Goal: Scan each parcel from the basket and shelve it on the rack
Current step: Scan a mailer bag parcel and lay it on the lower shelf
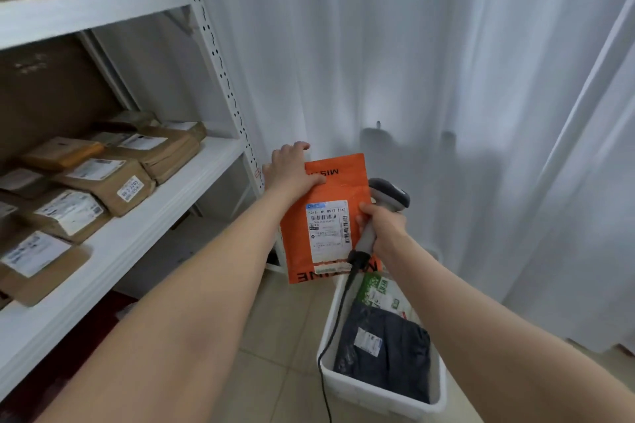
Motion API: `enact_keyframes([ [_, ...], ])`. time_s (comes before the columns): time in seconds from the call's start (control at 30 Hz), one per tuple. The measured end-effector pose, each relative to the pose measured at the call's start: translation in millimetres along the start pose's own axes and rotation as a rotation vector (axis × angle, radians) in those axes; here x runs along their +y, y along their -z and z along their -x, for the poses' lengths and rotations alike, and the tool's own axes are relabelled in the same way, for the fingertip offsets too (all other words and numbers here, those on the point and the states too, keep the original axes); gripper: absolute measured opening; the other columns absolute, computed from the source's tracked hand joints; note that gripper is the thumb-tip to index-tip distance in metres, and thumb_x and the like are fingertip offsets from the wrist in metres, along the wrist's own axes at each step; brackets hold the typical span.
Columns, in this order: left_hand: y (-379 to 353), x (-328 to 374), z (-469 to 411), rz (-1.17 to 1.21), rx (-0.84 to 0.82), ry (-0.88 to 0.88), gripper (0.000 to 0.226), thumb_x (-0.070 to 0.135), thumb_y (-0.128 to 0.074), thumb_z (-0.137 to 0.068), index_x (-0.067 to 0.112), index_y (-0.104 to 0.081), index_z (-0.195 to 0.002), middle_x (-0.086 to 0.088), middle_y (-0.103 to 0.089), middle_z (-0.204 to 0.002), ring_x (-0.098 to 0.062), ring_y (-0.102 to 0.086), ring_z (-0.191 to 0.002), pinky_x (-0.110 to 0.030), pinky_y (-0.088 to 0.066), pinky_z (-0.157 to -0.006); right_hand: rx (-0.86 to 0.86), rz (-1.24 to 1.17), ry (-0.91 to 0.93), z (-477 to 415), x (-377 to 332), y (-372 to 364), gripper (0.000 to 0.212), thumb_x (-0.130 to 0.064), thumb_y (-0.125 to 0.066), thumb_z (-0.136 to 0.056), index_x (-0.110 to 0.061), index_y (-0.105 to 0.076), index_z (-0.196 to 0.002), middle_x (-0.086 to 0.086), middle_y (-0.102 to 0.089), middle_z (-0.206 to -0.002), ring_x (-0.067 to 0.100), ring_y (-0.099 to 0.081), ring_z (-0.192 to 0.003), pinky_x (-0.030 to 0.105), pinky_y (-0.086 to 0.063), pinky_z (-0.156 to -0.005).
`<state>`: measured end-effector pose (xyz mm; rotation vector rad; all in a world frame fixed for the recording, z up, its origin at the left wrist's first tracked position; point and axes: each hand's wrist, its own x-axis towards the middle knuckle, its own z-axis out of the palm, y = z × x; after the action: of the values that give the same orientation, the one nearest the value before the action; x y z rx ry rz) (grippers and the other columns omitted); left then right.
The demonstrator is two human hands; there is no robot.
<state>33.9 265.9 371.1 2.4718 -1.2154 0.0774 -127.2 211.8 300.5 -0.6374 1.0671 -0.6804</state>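
Head view, parcel in hand: the orange parcel (343, 182) is held up in the air above the floor, between the rack (137, 216) on the left and the basket (378, 398) lower right. Its label faces the camera.
Head view, long axis: runs top to bottom in the picture and leans slightly right at the top. The printed lettering reads upside down.
Head view, left hand (292, 172): grips the parcel's upper left corner, thumb across the front and fingers apparently behind. The forearm is stretched forward.
Head view, right hand (381, 227): fingers wrapped round the handle of the scanner (390, 196), with its cable (338, 312) trailing down past the basket.
Head view, key relation: the scanner head sits just beside the parcel's right edge, level with the top of the label, not in front of it. I cannot tell which way its window faces.
Head view, judgement: the step is either the scan or just after it. If the parcel is unscanned, the scanner would need to come round to face the label.
Head view, nearer hand: the shelf lies to the left of the parcel, so the left hand is nearer and already carries it.
Head view, shelf: brown parcels (103, 182) lie flat in rows with bare board along the front edge.
Head view, basket contents: a dark parcel (385, 350) and a green parcel (376, 288) remain to be done.
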Motion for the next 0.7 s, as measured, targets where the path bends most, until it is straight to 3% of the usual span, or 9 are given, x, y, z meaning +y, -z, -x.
enact_keyframes([
  [0.07, 7, -22, 7, 0.101, 0.052, 0.137, 0.1, 0.054, -0.078, -0.065, 0.021, -0.029, -0.145, -0.007, -0.038, -0.144, -0.028, -0.035, -0.133, -0.047, -0.034, -0.106, 0.011, -0.039, 0.0, 10, 1, -9, 0.011, -0.006, -0.071, -0.083, -0.009, -0.062, -0.079, 0.002, -0.065, -0.056, 0.009, -0.059, -0.041, 0.022, -0.05, -0.041],
  [0.13, 14, -45, 16, 0.422, -0.051, 0.261, 0.106, 0.048, -0.083, -0.064, 0.016, -0.025, -0.147, -0.009, -0.039, -0.145, -0.029, -0.039, -0.133, -0.046, -0.036, -0.108, 0.02, -0.08, -0.008, 18, 1, -17, 0.009, -0.007, -0.072, -0.083, -0.01, -0.064, -0.085, 0.002, -0.067, -0.061, 0.009, -0.06, -0.043, 0.023, -0.051, -0.043],
  [0.2, 19, -65, 29, 0.737, -0.252, 0.296, 0.094, 0.04, -0.083, -0.067, 0.016, -0.035, -0.143, -0.007, -0.051, -0.139, -0.026, -0.05, -0.126, -0.05, -0.038, -0.108, 0.016, -0.11, -0.017, 26, 0, -24, 0.011, -0.009, -0.072, -0.083, -0.01, -0.066, -0.092, 0.002, -0.069, -0.067, 0.01, -0.061, -0.046, 0.024, -0.052, -0.047],
  [0.27, 24, -79, 48, 0.788, -0.45, 0.309, 0.073, 0.04, -0.079, -0.07, 0.02, -0.049, -0.134, -0.002, -0.062, -0.127, -0.024, -0.057, -0.118, -0.051, -0.041, -0.105, -0.002, -0.144, -0.018, 34, 0, -32, 0.018, -0.009, -0.071, -0.084, -0.01, -0.066, -0.101, 0.003, -0.07, -0.071, 0.01, -0.063, -0.049, 0.024, -0.052, -0.048],
  [0.37, 24, -92, 67, 0.814, -0.638, 0.356, 0.054, 0.031, -0.077, -0.077, 0.021, -0.054, -0.125, -0.001, -0.067, -0.117, -0.022, -0.063, -0.107, -0.043, -0.05, -0.093, -0.017, -0.157, -0.022, 44, 2, -42, 0.023, -0.011, -0.072, -0.084, -0.01, -0.064, -0.106, 0.004, -0.073, -0.078, 0.011, -0.066, -0.055, 0.025, -0.055, -0.052],
  [0.5, 27, -101, 80, 0.958, -0.527, 0.39, 0.035, 0.019, -0.074, -0.081, 0.022, -0.057, -0.111, -0.001, -0.068, -0.109, -0.017, -0.065, -0.091, -0.034, -0.052, -0.077, -0.045, -0.167, -0.029, 54, 7, -51, 0.024, -0.01, -0.07, -0.086, -0.008, -0.064, -0.11, 0.006, -0.075, -0.092, 0.012, -0.067, -0.063, 0.026, -0.057, -0.059],
  [0.6, 30, -103, 87, 0.985, -0.441, 0.414, 0.035, 0.018, -0.071, -0.084, 0.017, -0.057, -0.116, 0.002, -0.069, -0.097, -0.012, -0.065, -0.08, -0.028, -0.051, -0.065, -0.063, -0.123, -0.013, 60, 13, -53, 0.018, -0.011, -0.069, -0.087, -0.009, -0.062, -0.103, 0.009, -0.075, -0.094, 0.016, -0.068, -0.066, 0.026, -0.057, -0.054],
  [0.7, 26, -104, 90, 0.992, -0.338, 0.475, 0.038, 0.014, -0.065, -0.09, 0.011, -0.055, -0.126, -0.008, -0.067, -0.114, -0.018, -0.065, -0.086, -0.028, -0.051, -0.064, -0.041, -0.036, 0.037, 62, 20, -53, 0.012, -0.009, -0.068, -0.087, -0.012, -0.057, -0.089, 0.008, -0.069, -0.082, 0.02, -0.066, -0.066, 0.031, -0.057, -0.062],
])
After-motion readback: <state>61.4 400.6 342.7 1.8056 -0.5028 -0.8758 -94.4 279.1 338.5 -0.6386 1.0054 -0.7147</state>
